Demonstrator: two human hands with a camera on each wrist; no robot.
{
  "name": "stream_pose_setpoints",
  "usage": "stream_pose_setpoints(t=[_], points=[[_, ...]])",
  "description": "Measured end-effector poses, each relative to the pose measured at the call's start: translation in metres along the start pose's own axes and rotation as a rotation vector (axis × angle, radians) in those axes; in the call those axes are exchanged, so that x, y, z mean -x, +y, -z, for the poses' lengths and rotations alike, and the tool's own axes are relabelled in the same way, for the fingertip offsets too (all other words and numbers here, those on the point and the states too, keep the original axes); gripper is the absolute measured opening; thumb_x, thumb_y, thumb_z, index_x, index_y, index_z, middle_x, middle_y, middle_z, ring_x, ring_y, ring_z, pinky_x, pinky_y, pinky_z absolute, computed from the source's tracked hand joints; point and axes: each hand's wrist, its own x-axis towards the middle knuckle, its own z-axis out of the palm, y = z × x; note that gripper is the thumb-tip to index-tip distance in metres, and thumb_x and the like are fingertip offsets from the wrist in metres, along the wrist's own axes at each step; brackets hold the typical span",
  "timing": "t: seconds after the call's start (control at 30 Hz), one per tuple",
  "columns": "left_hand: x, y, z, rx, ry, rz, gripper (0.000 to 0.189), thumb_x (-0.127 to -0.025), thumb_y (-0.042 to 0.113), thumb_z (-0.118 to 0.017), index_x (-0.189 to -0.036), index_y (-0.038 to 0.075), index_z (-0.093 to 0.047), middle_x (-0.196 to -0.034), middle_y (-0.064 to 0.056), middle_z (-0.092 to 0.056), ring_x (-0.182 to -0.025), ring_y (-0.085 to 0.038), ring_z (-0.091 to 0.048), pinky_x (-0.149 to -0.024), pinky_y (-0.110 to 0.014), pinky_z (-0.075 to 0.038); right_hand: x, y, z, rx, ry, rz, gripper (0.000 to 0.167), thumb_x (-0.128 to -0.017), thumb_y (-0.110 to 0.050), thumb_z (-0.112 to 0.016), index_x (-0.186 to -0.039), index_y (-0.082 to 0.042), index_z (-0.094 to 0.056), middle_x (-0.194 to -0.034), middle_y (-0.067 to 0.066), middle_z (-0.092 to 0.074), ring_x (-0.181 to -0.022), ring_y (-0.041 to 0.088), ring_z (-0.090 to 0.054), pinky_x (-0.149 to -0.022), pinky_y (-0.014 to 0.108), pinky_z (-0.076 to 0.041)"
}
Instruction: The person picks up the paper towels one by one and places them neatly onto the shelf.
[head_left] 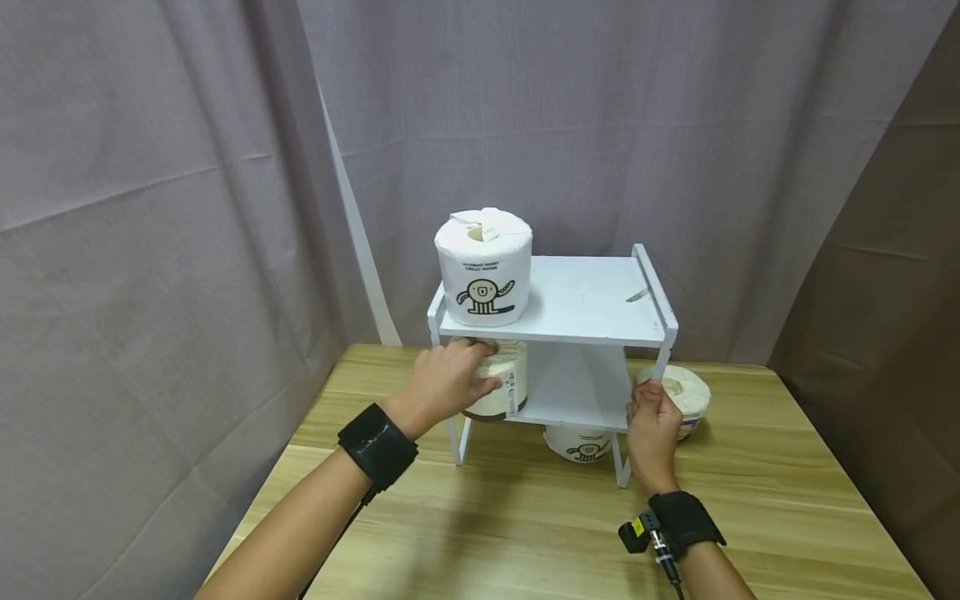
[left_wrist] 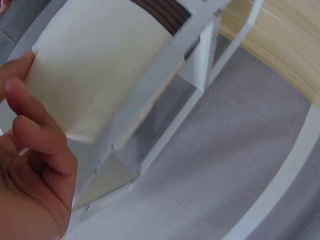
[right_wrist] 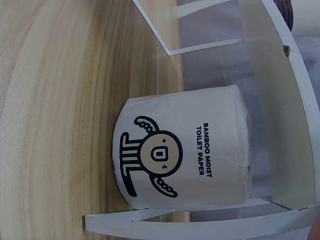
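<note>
A white two-tier rack (head_left: 588, 296) stands on the table. My left hand (head_left: 448, 379) holds a cream toilet paper roll (head_left: 510, 379) on its lower shelf, fingers over the top and thumb along the front. The left wrist view shows the roll (left_wrist: 95, 65) with its dark brown band and fingertips at its edge. My right hand (head_left: 651, 429) grips the rack's right front leg; only a sliver of it enters the right wrist view. On the top shelf, at the left, sits a white toilet paper roll (head_left: 483, 271) printed with a cartoon figure.
Under the lower shelf stands another printed toilet paper roll (right_wrist: 185, 150), upright on the wooden table (head_left: 465, 533). A further roll (head_left: 693, 396) stands right of the rack, partly behind my right hand. Grey curtains (head_left: 570, 125) hang behind and at the sides.
</note>
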Motion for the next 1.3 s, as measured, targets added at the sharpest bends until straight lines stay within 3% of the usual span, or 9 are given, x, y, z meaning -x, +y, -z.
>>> stream_pose_setpoints(t=[0.27, 0.47, 0.63, 0.93, 1.3], points=[[0.001, -0.011, 0.012, -0.114, -0.048, -0.136, 0.042, -0.093, 0.042, -0.082, -0.124, 0.017, -0.071, -0.112, 0.001, -0.072, -0.066, -0.018, -0.064, -0.047, -0.034, -0.045, 0.000, -0.005, -0.001, -0.003, 0.015, -0.014, 0.056, -0.115, -0.030, -0.042, -0.083, 0.016, -0.042, -0.060, -0.009, -0.035, -0.047, 0.002, -0.030, -0.047, 0.026, -0.019], [0.001, -0.020, 0.016, -0.128, -0.098, -0.222, 0.047, -0.096, 0.036, -0.080, -0.135, 0.016, -0.066, -0.122, -0.001, -0.070, -0.075, -0.023, -0.070, -0.050, -0.037, -0.051, 0.002, -0.005, -0.002, -0.051, 0.014, -0.031, 0.052, -0.115, -0.030, -0.042, -0.081, 0.010, -0.044, -0.059, -0.010, -0.036, -0.046, 0.002, -0.030, -0.046, 0.028, -0.018], [0.000, -0.027, 0.020, -0.118, -0.128, -0.291, 0.048, -0.097, 0.032, -0.080, -0.139, 0.014, -0.064, -0.125, -0.003, -0.069, -0.082, -0.022, -0.071, -0.056, -0.037, -0.055, 0.002, -0.003, -0.001, -0.058, 0.009, -0.017, 0.055, -0.115, -0.030, -0.042, -0.082, 0.014, -0.041, -0.059, -0.008, -0.034, -0.045, 0.003, -0.028, -0.046, 0.030, -0.016], [-0.001, -0.033, 0.025, -0.126, -0.203, -0.350, 0.051, -0.098, 0.018, -0.077, -0.146, 0.012, -0.059, -0.137, -0.008, -0.064, -0.082, -0.024, -0.071, -0.062, -0.036, -0.058, 0.003, 0.001, 0.002, -0.064, 0.008, -0.012, 0.057, -0.114, -0.031, -0.041, -0.083, 0.017, -0.039, -0.057, -0.008, -0.034, -0.045, 0.003, -0.027, -0.045, 0.030, -0.015], [0.004, -0.037, 0.027, -0.275, -0.129, -0.422, 0.040, -0.102, -0.001, -0.064, -0.139, 0.015, -0.061, -0.130, -0.002, -0.061, -0.067, -0.018, -0.061, -0.050, -0.036, -0.054, 0.000, -0.004, -0.001, -0.052, -0.024, -0.003, 0.056, -0.115, -0.029, -0.040, -0.084, 0.018, -0.039, -0.059, -0.006, -0.033, -0.046, 0.006, -0.027, -0.047, 0.030, -0.016]])
